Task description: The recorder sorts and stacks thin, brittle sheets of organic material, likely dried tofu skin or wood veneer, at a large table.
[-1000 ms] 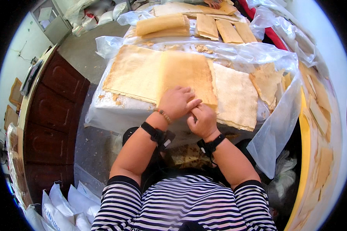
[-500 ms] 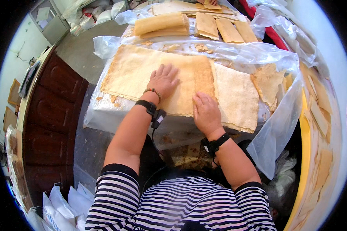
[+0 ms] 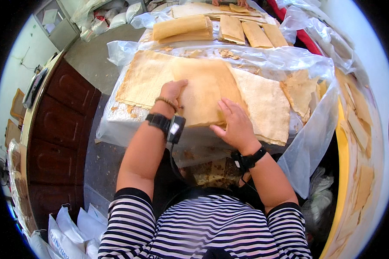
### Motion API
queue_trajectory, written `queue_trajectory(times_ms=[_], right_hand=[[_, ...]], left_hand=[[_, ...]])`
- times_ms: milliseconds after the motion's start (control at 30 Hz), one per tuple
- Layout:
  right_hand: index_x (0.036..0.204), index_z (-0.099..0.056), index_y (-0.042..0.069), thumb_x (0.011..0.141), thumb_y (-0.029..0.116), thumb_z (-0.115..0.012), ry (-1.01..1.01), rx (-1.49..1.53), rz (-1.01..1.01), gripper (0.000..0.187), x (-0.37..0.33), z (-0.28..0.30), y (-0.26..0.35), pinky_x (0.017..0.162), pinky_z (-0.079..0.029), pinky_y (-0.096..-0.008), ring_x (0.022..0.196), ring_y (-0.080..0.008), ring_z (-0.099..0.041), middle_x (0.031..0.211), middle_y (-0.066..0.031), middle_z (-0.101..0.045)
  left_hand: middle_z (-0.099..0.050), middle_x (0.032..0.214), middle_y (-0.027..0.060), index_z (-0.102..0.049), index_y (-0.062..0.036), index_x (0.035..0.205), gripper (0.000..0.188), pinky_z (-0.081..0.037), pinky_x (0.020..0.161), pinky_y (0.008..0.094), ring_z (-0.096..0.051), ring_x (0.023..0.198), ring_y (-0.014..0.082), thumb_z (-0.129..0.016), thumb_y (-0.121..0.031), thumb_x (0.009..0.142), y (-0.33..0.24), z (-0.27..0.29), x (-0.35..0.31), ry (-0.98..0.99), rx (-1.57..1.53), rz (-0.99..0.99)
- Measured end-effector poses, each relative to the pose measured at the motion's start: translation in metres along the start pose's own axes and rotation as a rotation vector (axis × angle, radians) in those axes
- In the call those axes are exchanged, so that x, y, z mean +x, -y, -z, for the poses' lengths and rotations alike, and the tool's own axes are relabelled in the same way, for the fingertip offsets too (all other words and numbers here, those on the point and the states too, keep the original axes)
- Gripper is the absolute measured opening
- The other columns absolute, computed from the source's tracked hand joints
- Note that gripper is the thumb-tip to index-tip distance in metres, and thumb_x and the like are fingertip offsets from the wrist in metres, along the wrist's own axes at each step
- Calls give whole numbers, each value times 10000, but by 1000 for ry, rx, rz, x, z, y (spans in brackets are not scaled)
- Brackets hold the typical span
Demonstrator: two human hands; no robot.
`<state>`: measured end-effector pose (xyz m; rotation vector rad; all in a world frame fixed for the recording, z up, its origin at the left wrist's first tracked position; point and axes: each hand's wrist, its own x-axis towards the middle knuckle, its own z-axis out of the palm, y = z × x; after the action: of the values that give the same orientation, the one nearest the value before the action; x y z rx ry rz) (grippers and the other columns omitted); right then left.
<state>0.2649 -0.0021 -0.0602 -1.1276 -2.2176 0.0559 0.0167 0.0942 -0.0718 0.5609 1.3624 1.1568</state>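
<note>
A folded, thin tan pancake-like sheet [image 3: 205, 86] lies on a stack of paler sheets, whose left part [image 3: 145, 75] and right part [image 3: 266, 101] show on either side. My left hand [image 3: 173, 94] is closed at the left edge of the folded sheet, fingers bent around that edge and partly hidden. My right hand [image 3: 236, 125] rests at its near right corner, fingers stretched and thumb apart, holding nothing. Straps with small black devices sit on both wrists.
Behind the stack lie a rolled bundle [image 3: 181, 28] and several flat folded pieces [image 3: 257, 34]. Clear plastic [image 3: 304, 134] drapes the bench. A torn sheet [image 3: 300, 90] lies at right. Another person's hands [image 3: 229, 3] show at the far edge. A dark wooden cabinet [image 3: 58, 129] stands left.
My left hand has gone from lying flat on the sheet to bending round its left edge, slightly left and nearer. My right hand has opened out. The tan sheet now looks narrower.
</note>
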Motion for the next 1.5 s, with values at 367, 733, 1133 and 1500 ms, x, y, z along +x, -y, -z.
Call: queue_trajectory(times_ms=[367, 733, 1133, 1500], right_hand=[[1102, -696, 160, 701, -7, -626, 125, 110, 222, 440, -40, 36, -46, 1001, -454, -416, 1161, -279, -571, 1158, -72, -659], [1106, -705, 165, 755, -22, -618, 359, 367, 5, 407, -35, 68, -88, 1012, -439, -422, 1012, -293, -650, 1085, -54, -706], [1071, -660, -56, 947, 300, -606, 260, 689, -582, 380, -5, 54, -102, 704, -490, -315, 772, -152, -615, 878, -96, -695], [1069, -668, -13, 949, 390, -539, 301, -45, -391, 440, 17, 23, -110, 773, -505, -466, 872, -387, -643, 919, -236, -676]], left_hand=[[-720, 901, 118, -616, 17, 1124, 326, -588, 667, 301, -699, 788, 172, -638, -251, 939, 54, 13, -168, 418, 3, 306], [-502, 1425, 56, -496, -154, 1376, 748, -316, 1128, 420, -409, 1361, 295, -795, -154, 691, 10, 42, -126, 806, 1429, -880], [-673, 775, 16, -676, 13, 964, 302, -482, 640, 271, -572, 709, 79, -690, -281, 894, 59, 27, -75, 269, 534, -366], [-669, 920, 150, -577, -44, 1170, 469, -508, 753, 440, -658, 889, 312, -721, -308, 810, 49, -14, -118, -236, 1213, -376]])
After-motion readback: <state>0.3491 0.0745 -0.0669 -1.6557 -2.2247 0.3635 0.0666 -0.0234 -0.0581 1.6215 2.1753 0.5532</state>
